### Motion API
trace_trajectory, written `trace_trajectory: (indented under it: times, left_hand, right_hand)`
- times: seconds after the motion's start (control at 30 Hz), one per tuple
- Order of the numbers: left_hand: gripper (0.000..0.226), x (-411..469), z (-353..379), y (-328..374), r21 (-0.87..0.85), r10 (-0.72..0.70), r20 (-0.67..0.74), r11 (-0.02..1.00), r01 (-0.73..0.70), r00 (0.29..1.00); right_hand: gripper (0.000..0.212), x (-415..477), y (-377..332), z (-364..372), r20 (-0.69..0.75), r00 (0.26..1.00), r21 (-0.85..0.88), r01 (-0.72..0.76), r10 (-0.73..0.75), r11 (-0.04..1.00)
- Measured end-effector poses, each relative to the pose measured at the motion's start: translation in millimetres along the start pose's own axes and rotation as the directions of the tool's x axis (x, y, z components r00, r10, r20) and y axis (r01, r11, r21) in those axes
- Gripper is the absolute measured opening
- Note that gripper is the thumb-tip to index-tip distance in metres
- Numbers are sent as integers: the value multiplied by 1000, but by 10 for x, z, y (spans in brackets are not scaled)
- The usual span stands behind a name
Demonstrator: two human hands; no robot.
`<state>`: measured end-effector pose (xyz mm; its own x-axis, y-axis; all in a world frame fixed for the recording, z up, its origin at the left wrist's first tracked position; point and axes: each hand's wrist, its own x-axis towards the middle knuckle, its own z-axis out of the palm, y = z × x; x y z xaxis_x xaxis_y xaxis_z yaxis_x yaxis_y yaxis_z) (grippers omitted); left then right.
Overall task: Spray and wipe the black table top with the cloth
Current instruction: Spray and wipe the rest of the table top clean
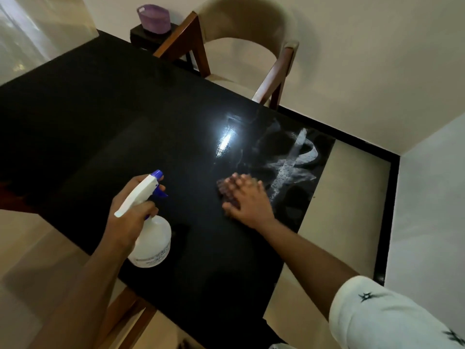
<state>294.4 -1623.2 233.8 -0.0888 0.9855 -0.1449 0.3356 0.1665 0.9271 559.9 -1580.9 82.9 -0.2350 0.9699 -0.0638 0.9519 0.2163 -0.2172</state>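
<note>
The black table top (105,127) fills the middle of the head view. My left hand (130,212) grips a white spray bottle (151,240) with a blue nozzle, held just above the table's near edge. My right hand (247,200) lies flat, fingers straight, pressing a dark brownish cloth (224,188) onto the table. Only the cloth's left edge shows past my fingers. White wet streaks (292,167) spread on the surface to the right of that hand, near the table's right edge.
A wooden chair with a beige curved back (241,28) stands at the table's far side. A purple basket (154,19) sits on a small dark stand behind it. Light floor with a black border (387,197) lies to the right, beside a white wall.
</note>
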Motion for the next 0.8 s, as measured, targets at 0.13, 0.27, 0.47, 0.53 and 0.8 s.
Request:
trace_trajectory:
  times: [0.13, 0.27, 0.47, 0.53, 0.8]
  left_hand:
    - [56, 47, 125, -103, 16, -3, -26, 1000, 4, 1000]
    - [57, 83, 206, -218, -31, -26, -123, 999, 22, 992]
    - [62, 85, 208, -262, -56, 187, -66, 980, -191, 980]
    - [49, 56, 200, -311, -35, 291, -24, 956, -292, 956]
    - [51, 112, 191, -433, -64, 338, 14, 940, -336, 941]
  right_hand:
    - [82, 118, 210, -118, 48, 987, -10, -151, 151, 988]
    - [78, -166, -124, 12, 64, 997, 22, 49, -50, 999]
    - [74, -399, -248, 142, 112, 916, -17, 389, -384, 921]
    - [75, -302, -150, 118, 71, 927, -54, 373, -369, 926]
    - [81, 269, 273, -138, -11, 968, -2, -250, 250, 968]
